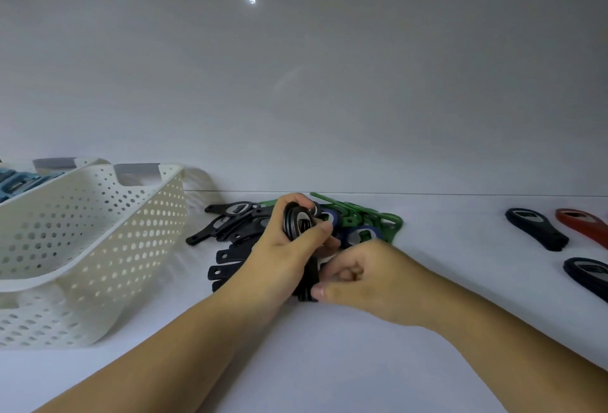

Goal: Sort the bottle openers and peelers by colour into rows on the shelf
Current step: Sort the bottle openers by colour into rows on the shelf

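My left hand (283,248) grips a stack of black bottle openers (297,222) on edge, fingers curled over the round heads. My right hand (358,277) touches the lower handle end of that stack with thumb and curled fingers. More black openers (230,231) lie fanned out on the white shelf (329,363) to the left. Behind the hands sit green peelers (355,215) and blue openers (362,231) in a mixed pile. At the right lie a black opener (536,228), a red opener (582,225) and another dark opener (589,274).
A white perforated basket (82,241) stands tilted at the left, with a second one behind it holding light blue tools (16,179). The glossy white back wall (296,83) rises just behind the pile.
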